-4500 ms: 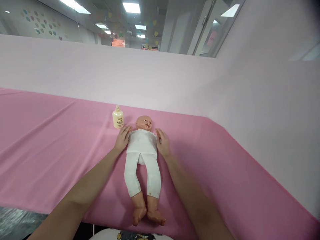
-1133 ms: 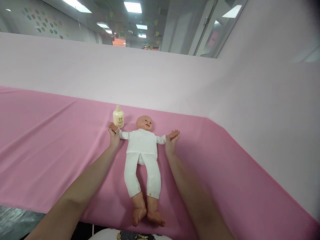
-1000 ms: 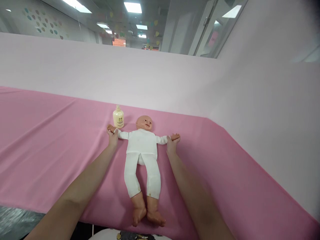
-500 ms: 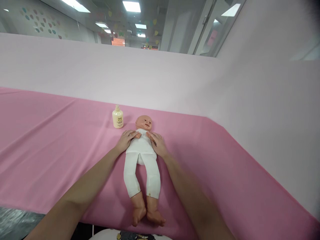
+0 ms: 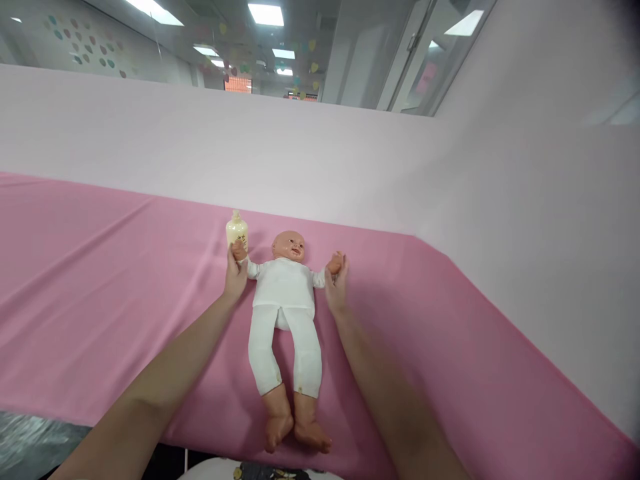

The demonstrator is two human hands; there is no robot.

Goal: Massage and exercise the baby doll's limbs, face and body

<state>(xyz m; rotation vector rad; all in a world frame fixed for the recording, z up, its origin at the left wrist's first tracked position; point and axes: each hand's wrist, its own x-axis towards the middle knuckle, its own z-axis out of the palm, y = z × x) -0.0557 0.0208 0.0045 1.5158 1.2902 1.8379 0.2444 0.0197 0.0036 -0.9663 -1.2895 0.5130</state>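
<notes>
Plastic baby doll in white shirt and leggings (image 5: 285,300) lies face-up on the pink-clothed desk (image 5: 100,280), feet toward the near edge. Left hand (image 5: 235,275) grasps the doll's raised wrist, fingers closed round it. Right hand (image 5: 338,283) grips the other wrist likewise. Cream round-shouldered lotion bottle (image 5: 237,230) stands upright just behind the left hand.

Both my bare forearms reach straight forward and slightly inward, roughly parallel to each other. My left hand (image 5: 235,275) is closed in a light grip with the thumb uppermost and the fingers curled inward. My right hand (image 5: 338,283) mirrors it at the same height, fingers wrapped shut, the two hands held well apart.
</notes>
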